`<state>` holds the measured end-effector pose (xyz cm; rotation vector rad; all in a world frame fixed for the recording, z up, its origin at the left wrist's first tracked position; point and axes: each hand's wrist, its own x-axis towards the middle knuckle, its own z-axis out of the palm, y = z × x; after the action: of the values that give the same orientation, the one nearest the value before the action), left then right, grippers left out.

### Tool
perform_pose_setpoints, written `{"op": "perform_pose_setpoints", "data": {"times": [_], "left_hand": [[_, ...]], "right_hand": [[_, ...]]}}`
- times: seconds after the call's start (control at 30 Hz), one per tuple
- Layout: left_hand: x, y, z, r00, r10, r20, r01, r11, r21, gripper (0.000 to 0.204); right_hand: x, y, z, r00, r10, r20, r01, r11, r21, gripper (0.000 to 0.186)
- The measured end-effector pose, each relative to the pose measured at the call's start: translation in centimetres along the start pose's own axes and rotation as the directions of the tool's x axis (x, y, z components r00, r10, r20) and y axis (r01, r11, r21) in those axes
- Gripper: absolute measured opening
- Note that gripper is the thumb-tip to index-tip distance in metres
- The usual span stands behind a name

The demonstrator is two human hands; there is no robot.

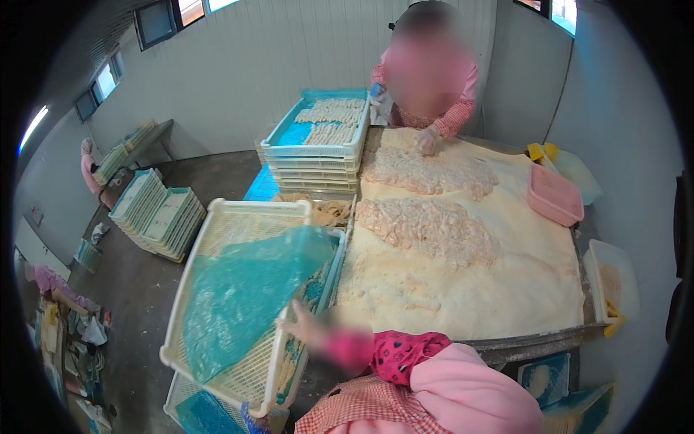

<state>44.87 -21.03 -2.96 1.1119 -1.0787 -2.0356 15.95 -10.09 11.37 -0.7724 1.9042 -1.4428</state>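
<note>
A white plastic mesh tray (184,300) lined with a crumpled teal plastic sheet (246,296) is tilted over other trays at my left. My right hand (307,329) reaches across to the tray's right rim, its fingers hooked over the edge. At the near rim, my left hand (253,421) shows only in part, in blue, gripping the tray's corner. Beneath is a light blue tray (334,264) with teal plastic and pale pieces, mostly covered. To the right, a work table (535,275) is spread with pale flour-like powder, bearing two heaps of coated pinkish pieces (434,228).
Across the table a co-worker in pink (426,87) has a gloved hand on the far heap. Stacked trays (314,155) hold rows of pale pieces. A pink basin (555,195) and a clear bin (614,278) line the right edge. More tray stacks (155,213) stand on the floor.
</note>
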Motion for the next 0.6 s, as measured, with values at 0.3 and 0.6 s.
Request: {"op": "perform_pose_setpoints", "data": {"times": [0.3,0.6], "left_hand": [[-0.5,1.2,-2.9,0.998,0.057,0.019,-0.06,0.96,0.274,0.017],[-2.7,2.7,0.8,0.948,0.182,-0.26,-0.146,0.977,0.154,0.057]], "right_hand": [[-2.1,2.9,-5.6,0.996,-0.004,-0.086,0.004,1.0,-0.001,0.087],[-1.3,2.8,-11.3,0.902,-0.043,-0.429,0.042,0.999,-0.012,0.083]]}}
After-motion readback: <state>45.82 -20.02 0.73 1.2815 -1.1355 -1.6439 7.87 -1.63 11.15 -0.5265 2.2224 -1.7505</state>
